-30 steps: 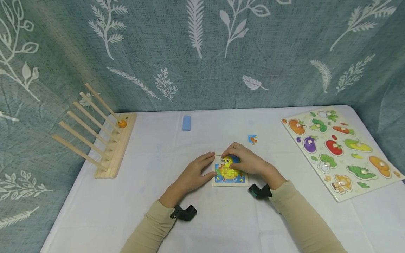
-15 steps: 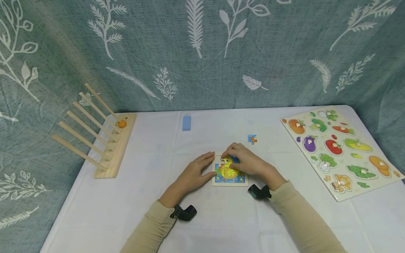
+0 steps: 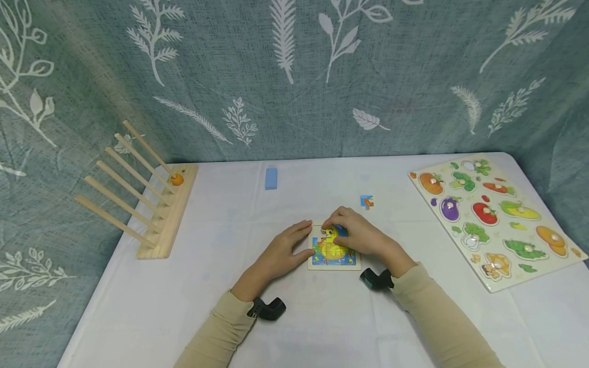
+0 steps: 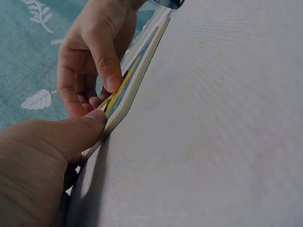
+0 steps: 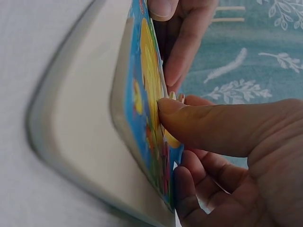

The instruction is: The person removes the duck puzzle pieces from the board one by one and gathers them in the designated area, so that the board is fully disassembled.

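A small square jigsaw puzzle (image 3: pixel 334 267) with a yellow duck on blue lies flat on the table between the hands. The left hand (image 3: pixel 286 251) holds its left side, thumb (image 4: pixel 87 130) on the border and fingers along the edge. From the right, the right hand (image 3: pixel 356 232) reaches over the duck and pinches a puzzle piece (image 5: pixel 173 139) at the upper part, its thumb (image 5: pixel 189 120) on the picture. The hand partly hides that piece. Pale backing shows in the puzzle's upper left corner. A loose blue-and-orange puzzle piece (image 3: pixel 366 201) lies behind the right hand.
A wooden rack (image 3: pixel 167 220) with several slanting pegs and an orange bead (image 3: pixel 177 179) stands at the left. A blue block (image 3: pixel 271 179) sits near the back edge. At the right lies a large vegetable peg board (image 3: pixel 506 232). A patterned curtain (image 3: pixel 294 117) hangs behind.
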### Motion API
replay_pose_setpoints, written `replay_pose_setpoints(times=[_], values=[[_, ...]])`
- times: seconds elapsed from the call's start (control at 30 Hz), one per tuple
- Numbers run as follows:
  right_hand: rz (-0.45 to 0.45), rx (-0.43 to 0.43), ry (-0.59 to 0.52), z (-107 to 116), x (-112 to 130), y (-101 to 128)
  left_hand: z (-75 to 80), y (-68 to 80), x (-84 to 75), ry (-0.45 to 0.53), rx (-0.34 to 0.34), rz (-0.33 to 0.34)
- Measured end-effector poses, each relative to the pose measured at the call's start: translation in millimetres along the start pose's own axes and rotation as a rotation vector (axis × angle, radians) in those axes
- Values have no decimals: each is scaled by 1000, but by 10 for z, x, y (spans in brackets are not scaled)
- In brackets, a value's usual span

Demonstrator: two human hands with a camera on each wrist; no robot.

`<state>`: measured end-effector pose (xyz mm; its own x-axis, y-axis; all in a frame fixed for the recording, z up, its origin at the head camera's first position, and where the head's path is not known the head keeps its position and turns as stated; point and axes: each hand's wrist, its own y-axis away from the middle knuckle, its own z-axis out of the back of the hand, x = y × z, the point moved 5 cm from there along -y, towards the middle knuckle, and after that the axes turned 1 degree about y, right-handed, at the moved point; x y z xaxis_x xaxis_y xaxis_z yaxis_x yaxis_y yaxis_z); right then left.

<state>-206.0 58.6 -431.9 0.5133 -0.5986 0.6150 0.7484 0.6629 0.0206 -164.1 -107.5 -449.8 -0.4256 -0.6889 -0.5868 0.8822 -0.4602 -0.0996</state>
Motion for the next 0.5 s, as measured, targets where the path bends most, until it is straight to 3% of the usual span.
replay_pose_setpoints(times=[0.27, 0.5], values=[[-3, -3, 3, -12, -16, -4, -5, 2, 5, 0, -7, -7], [-71, -10, -26, -12, -25, 2, -7, 2, 10, 7, -7, -10]])
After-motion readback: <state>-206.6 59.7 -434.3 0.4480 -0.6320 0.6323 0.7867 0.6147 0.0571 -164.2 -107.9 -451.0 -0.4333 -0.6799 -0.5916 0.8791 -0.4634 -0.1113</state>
